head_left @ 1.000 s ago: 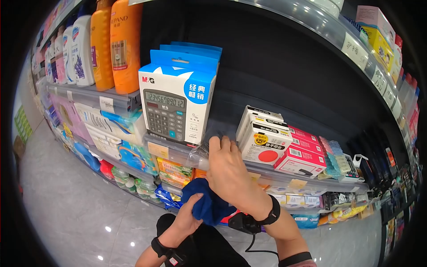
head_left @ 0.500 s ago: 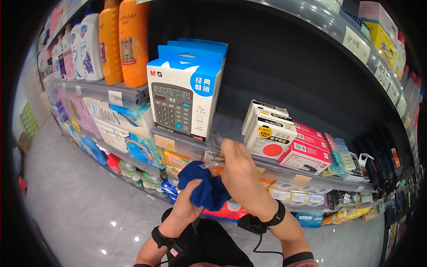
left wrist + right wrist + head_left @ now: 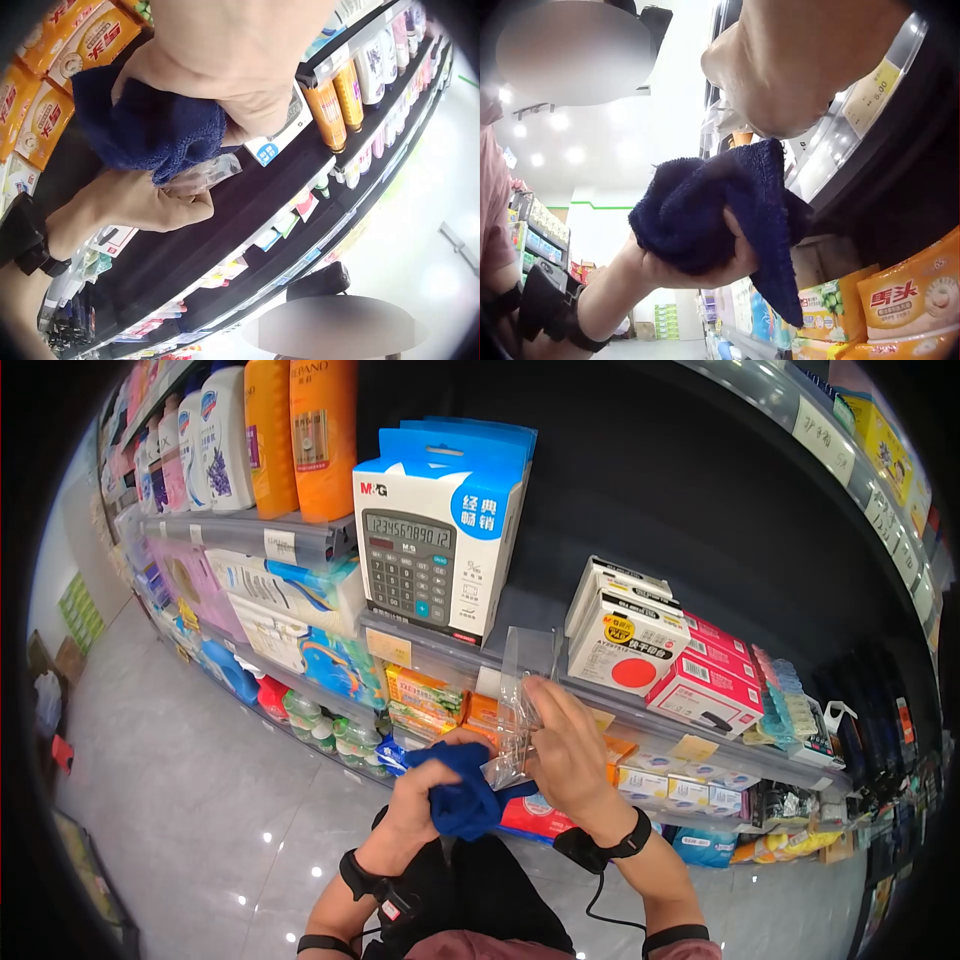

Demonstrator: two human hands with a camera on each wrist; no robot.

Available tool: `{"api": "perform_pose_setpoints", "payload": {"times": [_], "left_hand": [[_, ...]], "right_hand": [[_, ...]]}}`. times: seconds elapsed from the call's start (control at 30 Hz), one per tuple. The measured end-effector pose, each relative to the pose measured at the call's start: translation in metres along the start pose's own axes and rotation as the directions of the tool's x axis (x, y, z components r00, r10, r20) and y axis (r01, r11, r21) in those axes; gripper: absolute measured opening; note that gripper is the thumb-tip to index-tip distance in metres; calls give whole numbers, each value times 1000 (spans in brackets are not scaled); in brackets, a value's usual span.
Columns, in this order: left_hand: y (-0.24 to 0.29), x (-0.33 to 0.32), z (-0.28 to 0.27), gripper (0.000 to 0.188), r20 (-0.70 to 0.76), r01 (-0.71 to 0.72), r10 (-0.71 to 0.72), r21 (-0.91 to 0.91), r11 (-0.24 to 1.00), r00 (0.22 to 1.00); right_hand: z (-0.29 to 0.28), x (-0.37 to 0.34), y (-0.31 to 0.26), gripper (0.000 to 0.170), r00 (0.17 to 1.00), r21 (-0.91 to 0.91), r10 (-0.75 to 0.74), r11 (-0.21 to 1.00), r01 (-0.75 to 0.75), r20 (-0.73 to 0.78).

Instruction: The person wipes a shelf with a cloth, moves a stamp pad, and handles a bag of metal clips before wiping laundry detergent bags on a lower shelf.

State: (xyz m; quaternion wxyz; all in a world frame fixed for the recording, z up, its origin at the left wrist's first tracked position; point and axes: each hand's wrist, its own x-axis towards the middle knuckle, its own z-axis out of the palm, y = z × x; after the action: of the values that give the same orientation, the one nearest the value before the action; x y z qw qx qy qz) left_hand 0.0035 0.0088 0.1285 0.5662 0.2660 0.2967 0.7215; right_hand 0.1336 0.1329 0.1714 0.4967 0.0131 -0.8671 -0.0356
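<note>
A bunched dark blue cloth [image 3: 466,805] is gripped in my left hand [image 3: 412,800], low in front of the shelf. Its terry-like texture shows in the right wrist view, where a corner of the cloth [image 3: 776,277] hangs down past the fingers. My right hand [image 3: 575,755] holds a clear plastic piece [image 3: 515,710] upright, just off the shelf's front edge. The lower end of the plastic meets the cloth in the head view. From the left wrist, the plastic [image 3: 214,174] sticks out between the cloth and my right hand [image 3: 169,210].
Boxed calculators [image 3: 440,540] stand on the shelf behind my hands, with white stamp-pad boxes [image 3: 630,640] and pink boxes [image 3: 705,695] to the right. Orange bottles [image 3: 322,440] are at the upper left. Orange packets [image 3: 425,700] lie on the shelf below, above a grey tiled floor [image 3: 230,800].
My right hand has drawn the clear plastic piece away from the shelf edge, toward me and the cloth. My left hand has turned over the cloth. The head view has shifted.
</note>
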Motion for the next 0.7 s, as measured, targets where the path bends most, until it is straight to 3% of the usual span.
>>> {"api": "perform_pose_setpoints", "payload": {"times": [0.07, 0.13, 0.27, 0.4, 0.5, 0.6, 0.67, 0.7], "left_hand": [[6, 0, 12, 45, 21, 30, -28, -138, 990, 999], [3, 1, 15, 47, 43, 16, -11, -106, 994, 999], [3, 9, 22, 49, -108, -28, 23, -42, 999, 994], [6, 23, 22, 44, -92, 38, -56, -187, 982, 994], [7, 27, 23, 41, -49, 35, -36, -38, 999, 998], [17, 28, 29, 40, -84, -63, 70, 86, 994, 994], [23, 32, 15, 36, 38, -69, 61, 291, 954, 997], [26, 34, 12, 31, 46, -76, 65, 302, 950, 997]], "right_hand": [[-2, -2, -2, 18, 1000, -15, -22, 1000, 22, 2], [-1, -4, 0, 18, 1000, -14, -27, 1000, 27, -1], [1, -9, 7, 18, 1000, -44, -29, 999, 30, 11], [-4, -8, 12, 18, 998, -63, -57, 996, 58, 21], [-7, -8, 14, 18, 997, -34, -70, 997, 71, 39], [-5, -10, 18, 17, 993, -45, -110, 993, 112, 50], [-5, -10, 20, 17, 991, -55, -117, 991, 120, 57], [-6, -10, 20, 17, 990, -67, -128, 989, 132, 64]]}}
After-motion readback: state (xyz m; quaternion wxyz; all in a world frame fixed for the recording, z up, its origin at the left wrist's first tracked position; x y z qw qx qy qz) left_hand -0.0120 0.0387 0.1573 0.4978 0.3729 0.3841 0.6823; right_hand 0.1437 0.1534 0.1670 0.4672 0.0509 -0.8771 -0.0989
